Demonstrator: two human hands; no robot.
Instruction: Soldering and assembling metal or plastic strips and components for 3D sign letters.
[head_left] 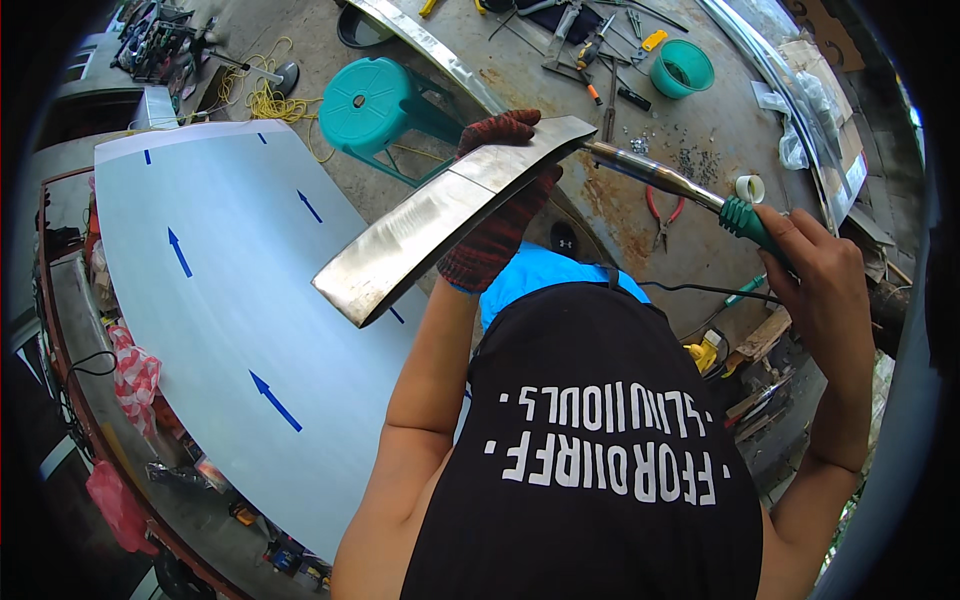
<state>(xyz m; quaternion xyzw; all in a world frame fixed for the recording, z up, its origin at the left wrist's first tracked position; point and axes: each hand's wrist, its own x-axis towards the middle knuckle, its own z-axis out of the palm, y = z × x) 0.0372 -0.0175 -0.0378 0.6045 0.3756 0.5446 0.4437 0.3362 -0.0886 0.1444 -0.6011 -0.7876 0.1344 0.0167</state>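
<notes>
My left hand [490, 235], in a red and black knit glove, grips a bent strip of shiny sheet metal [440, 205] from underneath, with fingers curled over its far edge. The strip slants from lower left to upper right, and a seam line crosses its upper face. My bare right hand [822, 268] is wrapped round the ribbed green handle of a soldering iron [665, 178] with a thick metal barrel. The iron's far end meets the right end of the strip, at its underside edge; exact contact is hard to make out.
A green plastic stool [362, 108] stands beyond the strip. To the left lies a large pale sheet [215, 300] with blue arrows. On the workbench are a green bowl [683, 70], red-handled pliers [662, 218], a tape roll [750, 188] and several hand tools. Yellow cord [268, 100] lies tangled behind.
</notes>
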